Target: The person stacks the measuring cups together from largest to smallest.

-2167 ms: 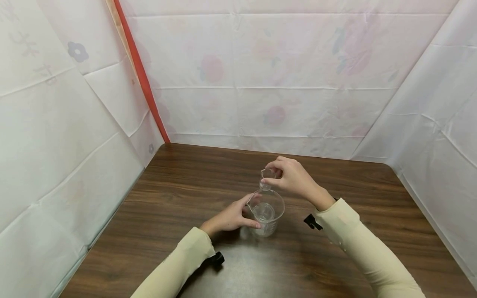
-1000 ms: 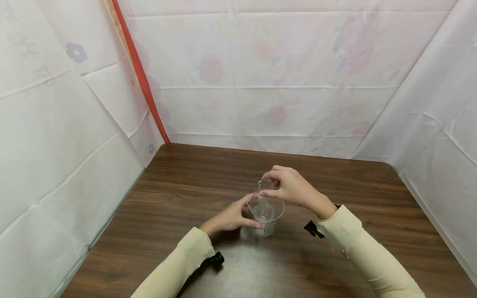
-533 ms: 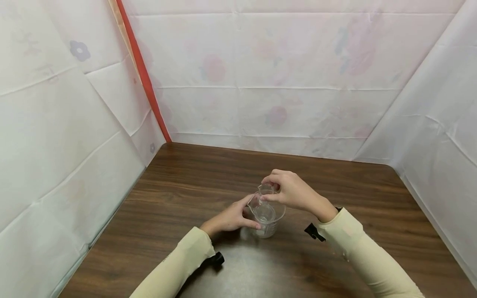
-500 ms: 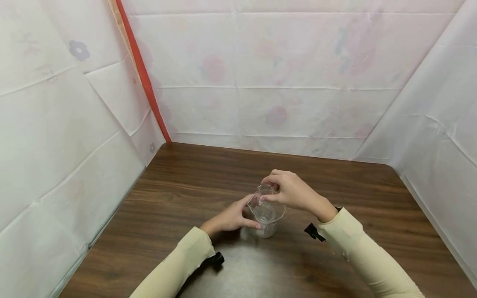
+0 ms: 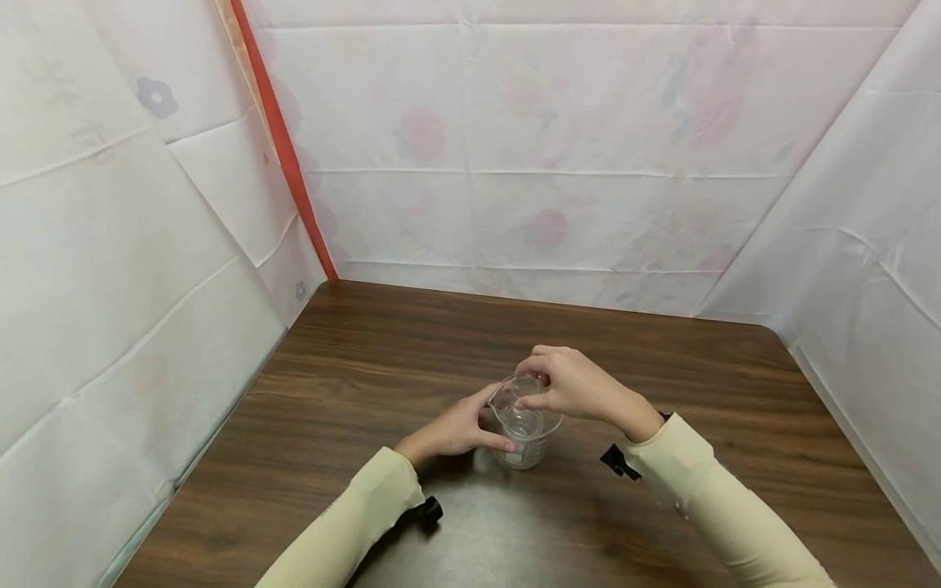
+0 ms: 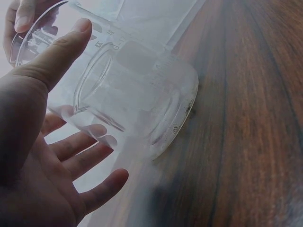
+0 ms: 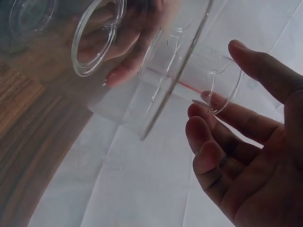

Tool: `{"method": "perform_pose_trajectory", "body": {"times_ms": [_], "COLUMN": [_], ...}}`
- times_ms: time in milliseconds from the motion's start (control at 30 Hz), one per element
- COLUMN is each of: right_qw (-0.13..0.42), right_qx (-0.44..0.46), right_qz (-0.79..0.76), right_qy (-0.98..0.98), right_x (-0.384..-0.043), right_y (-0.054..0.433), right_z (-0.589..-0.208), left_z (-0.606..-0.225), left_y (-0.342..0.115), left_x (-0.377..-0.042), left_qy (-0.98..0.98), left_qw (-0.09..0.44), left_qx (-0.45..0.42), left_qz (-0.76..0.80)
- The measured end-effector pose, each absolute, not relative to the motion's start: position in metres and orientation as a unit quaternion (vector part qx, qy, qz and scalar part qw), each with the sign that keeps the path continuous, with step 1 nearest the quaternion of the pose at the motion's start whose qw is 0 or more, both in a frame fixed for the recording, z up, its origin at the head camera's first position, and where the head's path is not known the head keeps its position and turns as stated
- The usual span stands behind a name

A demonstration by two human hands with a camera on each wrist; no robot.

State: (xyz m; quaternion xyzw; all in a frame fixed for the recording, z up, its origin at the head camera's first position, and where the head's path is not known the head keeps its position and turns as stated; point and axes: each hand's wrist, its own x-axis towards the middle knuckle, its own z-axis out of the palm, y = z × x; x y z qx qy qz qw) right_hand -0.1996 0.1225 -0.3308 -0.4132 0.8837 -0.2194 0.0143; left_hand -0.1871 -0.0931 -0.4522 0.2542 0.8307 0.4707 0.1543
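A large clear glass beaker stands upright on the brown table. My left hand holds its left side, thumb in front and fingers behind. Inside it sits a medium beaker, seen through the wall in the left wrist view. My right hand pinches a small beaker near its rim, between thumb and fingers. In the head view the small beaker overlaps the large one's mouth, and its lower part is within the rim. The right fingertips are right at that rim.
The wood-grain table reaches back to a pale patterned sheet. More sheeting hangs on both sides, and a red strip runs down the back left corner. Black straps are on both wrists.
My right hand has come down with the small beaker, from above the large beaker's back rim to its mouth. The left hand and the large beaker have stayed put.
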Motion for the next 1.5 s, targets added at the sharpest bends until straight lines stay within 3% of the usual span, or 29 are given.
{"method": "perform_pose_trajectory", "body": {"times_ms": [333,1500], "right_qw": [0.045,0.061], "right_qx": [-0.406,-0.421], "right_qz": [-0.206,-0.113], "right_qy": [0.889,0.898], "right_x": [-0.198,-0.192], "right_y": [0.122,0.110], "right_z": [-0.337,-0.351], "left_z": [-0.453,-0.451], "left_y": [-0.094,-0.094], "left_x": [-0.187,-0.185], "left_qy": [0.833,0.832], "left_qw": [0.154,0.159], "left_qx": [0.249,0.244], "left_qz": [0.470,0.472]}}
